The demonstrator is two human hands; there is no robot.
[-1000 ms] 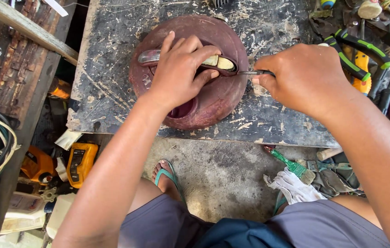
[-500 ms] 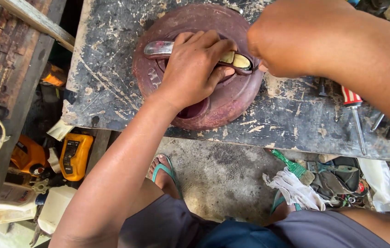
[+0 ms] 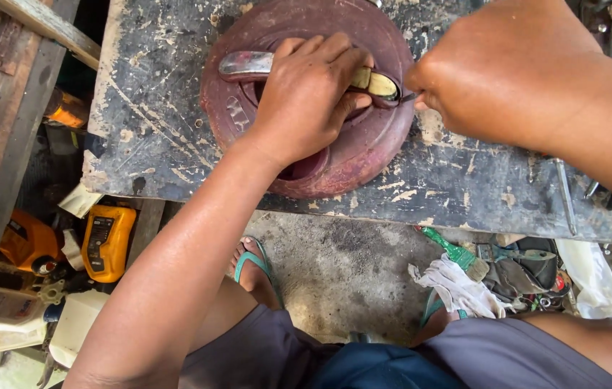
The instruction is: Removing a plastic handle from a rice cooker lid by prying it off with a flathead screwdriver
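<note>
Both hands worked on the round maroon cover (image 3: 363, 144) lying on the scarred workbench (image 3: 155, 108). The left hand (image 3: 306, 94) clamped its metal handle (image 3: 248, 65); the right hand (image 3: 500, 79) was closed, seemingly on a thin tool, mostly hidden.

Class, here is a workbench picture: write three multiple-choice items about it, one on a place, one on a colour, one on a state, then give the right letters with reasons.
1. Where does the disc lie?
A. on the bench
B. on the floor
C. on the person's lap

2. What colour is the tool case under the bench?
A. blue
B. yellow
C. white

3. What is the left hand doing?
A. hanging free
B. resting flat on the floor
C. pressing a metal bar onto the disc

Answers: 1 A, the dark red disc sits on the scratched benchtop. 2 B, the case is yellow with a dark panel. 3 C, the fingers wrap over the bar across the disc's middle.
</note>
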